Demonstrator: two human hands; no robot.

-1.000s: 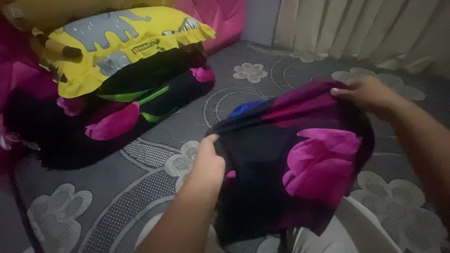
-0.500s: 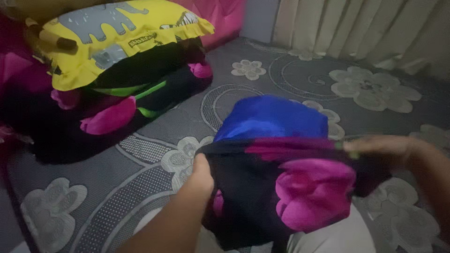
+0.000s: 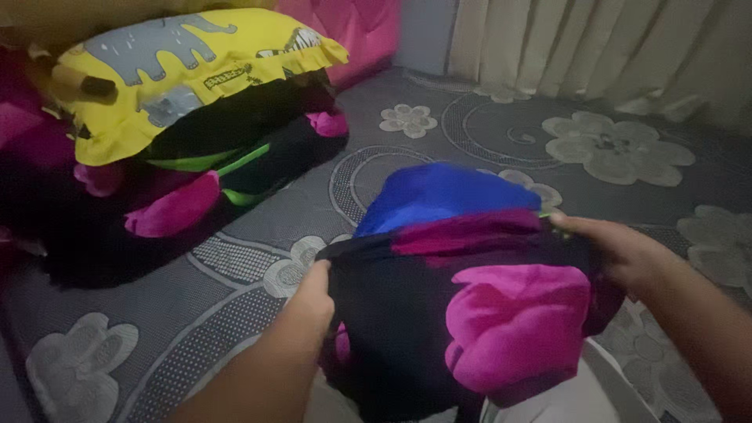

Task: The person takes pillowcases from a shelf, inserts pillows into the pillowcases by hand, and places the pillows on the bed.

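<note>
Fingers of left hand [image 3: 309, 301] & right hand [image 3: 615, 249] each pinch a top corner of a black pillowcase w/ pink tulip print [image 3: 470, 313], held over the lap, blue pillow [image 3: 446, 196] just behind on grey mattress [image 3: 235, 258]. Risk: thin pinch slips, opening sags shut.

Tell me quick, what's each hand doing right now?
Left hand: closed on the black and pink cover.
Right hand: closed on the same cover's other corner.
</note>
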